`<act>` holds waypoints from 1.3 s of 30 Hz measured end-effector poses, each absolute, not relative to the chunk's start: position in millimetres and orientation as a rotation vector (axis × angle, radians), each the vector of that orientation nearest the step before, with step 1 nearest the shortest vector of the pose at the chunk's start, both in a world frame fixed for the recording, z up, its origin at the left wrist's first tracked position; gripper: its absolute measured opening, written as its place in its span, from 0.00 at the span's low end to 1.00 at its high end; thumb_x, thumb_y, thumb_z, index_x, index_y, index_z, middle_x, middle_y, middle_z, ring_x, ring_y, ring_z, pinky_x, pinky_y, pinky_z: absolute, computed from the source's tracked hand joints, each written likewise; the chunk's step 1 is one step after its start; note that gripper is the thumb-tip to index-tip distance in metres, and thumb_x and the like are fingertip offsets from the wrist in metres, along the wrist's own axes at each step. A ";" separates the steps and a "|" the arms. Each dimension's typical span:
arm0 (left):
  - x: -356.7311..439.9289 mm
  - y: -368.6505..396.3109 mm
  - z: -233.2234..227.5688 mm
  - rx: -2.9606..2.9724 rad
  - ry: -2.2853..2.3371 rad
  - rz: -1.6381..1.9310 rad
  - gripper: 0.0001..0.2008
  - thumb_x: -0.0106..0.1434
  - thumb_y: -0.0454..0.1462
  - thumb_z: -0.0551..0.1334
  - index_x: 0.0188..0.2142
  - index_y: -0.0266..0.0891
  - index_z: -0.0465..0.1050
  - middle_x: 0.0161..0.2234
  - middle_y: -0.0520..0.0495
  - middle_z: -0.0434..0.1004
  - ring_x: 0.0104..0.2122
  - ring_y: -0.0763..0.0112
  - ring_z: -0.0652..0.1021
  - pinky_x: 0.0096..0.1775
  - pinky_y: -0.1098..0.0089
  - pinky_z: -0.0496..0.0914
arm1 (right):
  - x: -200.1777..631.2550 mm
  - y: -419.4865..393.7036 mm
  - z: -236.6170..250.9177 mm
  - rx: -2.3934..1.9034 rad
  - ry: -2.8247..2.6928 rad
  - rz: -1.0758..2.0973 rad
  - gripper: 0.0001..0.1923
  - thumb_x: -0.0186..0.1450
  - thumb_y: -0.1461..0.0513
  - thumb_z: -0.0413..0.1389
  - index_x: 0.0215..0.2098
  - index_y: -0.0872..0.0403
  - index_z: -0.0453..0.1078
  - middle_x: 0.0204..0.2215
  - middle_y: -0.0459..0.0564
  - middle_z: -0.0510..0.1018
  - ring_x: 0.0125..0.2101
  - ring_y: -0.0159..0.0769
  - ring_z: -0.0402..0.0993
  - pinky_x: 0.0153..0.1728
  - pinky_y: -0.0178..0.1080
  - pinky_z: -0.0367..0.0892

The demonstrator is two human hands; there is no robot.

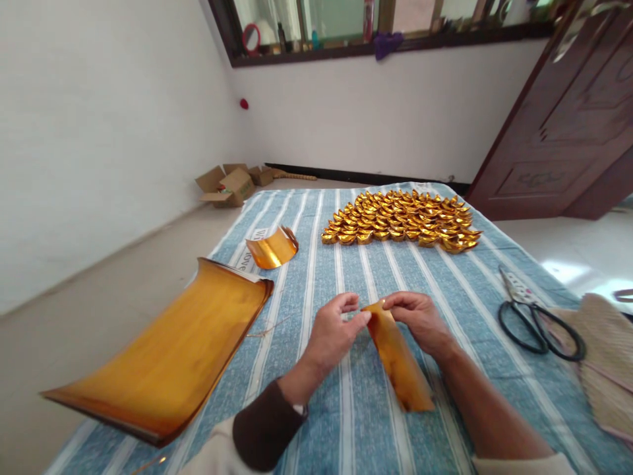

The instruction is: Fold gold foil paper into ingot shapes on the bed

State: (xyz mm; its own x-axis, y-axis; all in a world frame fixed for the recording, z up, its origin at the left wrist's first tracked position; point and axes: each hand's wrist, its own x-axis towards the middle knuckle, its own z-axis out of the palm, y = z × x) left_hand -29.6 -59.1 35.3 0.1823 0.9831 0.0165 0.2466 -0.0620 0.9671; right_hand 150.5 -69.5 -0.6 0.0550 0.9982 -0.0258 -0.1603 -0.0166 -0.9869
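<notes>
A long strip of gold foil paper (399, 366) slants toward me over the striped cloth. My left hand (336, 324) pinches its far left corner between thumb and fingers. At the far right corner, the fingertips of my right hand (418, 318) are closed on the same strip. To the left lies a stack of large gold foil sheets (173, 336) with curled edges. Beyond my left hand sits a small curled stack of gold foil pieces (273, 249). Many folded gold paper ingots (400, 221) stand in tight rows at the back of the table.
Black-handled scissors (537, 326) lie at the right, beside a beige knitted cloth (606, 356). A blue and white striped cloth (306, 369) covers the table. Cardboard boxes (230, 187) stand on the floor behind its left corner. A brown door (558, 125) is at the right.
</notes>
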 end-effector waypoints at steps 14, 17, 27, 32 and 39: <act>-25.0 -48.8 23.0 0.949 1.204 0.840 0.07 0.50 0.32 0.68 0.25 0.35 0.70 0.22 0.48 0.74 0.20 0.72 0.76 0.19 0.77 0.70 | 151.0 -72.3 -0.5 -1.329 -1.296 0.896 0.10 0.59 0.56 0.59 0.34 0.53 0.76 0.32 0.51 0.82 0.31 0.38 0.77 0.34 0.41 0.71; -25.4 -48.9 19.7 0.914 1.254 0.906 0.09 0.50 0.32 0.69 0.25 0.35 0.68 0.22 0.49 0.73 0.21 0.72 0.77 0.20 0.75 0.72 | 156.1 -74.8 1.1 -1.336 -1.553 0.304 0.06 0.61 0.59 0.57 0.32 0.52 0.76 0.32 0.52 0.81 0.34 0.40 0.76 0.39 0.43 0.70; -16.2 -55.6 16.0 0.676 1.129 1.015 0.06 0.54 0.30 0.63 0.26 0.36 0.66 0.23 0.51 0.72 0.23 0.74 0.76 0.26 0.74 0.74 | 129.1 -86.6 6.2 -1.200 -2.105 -0.231 0.10 0.68 0.59 0.54 0.31 0.53 0.72 0.28 0.50 0.75 0.34 0.39 0.69 0.37 0.41 0.63; -11.4 -61.7 15.6 0.520 1.052 1.041 0.06 0.54 0.27 0.63 0.26 0.35 0.66 0.25 0.49 0.74 0.25 0.75 0.76 0.29 0.76 0.72 | 116.9 -85.9 -6.0 -1.264 -2.168 -0.306 0.13 0.70 0.64 0.49 0.29 0.53 0.70 0.26 0.49 0.72 0.30 0.38 0.64 0.32 0.41 0.58; -13.2 -67.3 18.8 0.532 1.020 1.002 0.07 0.52 0.28 0.65 0.24 0.35 0.67 0.25 0.51 0.73 0.27 0.77 0.75 0.33 0.76 0.71 | 114.2 -88.9 -10.4 -1.199 -2.144 -0.399 0.17 0.71 0.67 0.45 0.26 0.54 0.68 0.25 0.50 0.70 0.29 0.38 0.61 0.30 0.41 0.55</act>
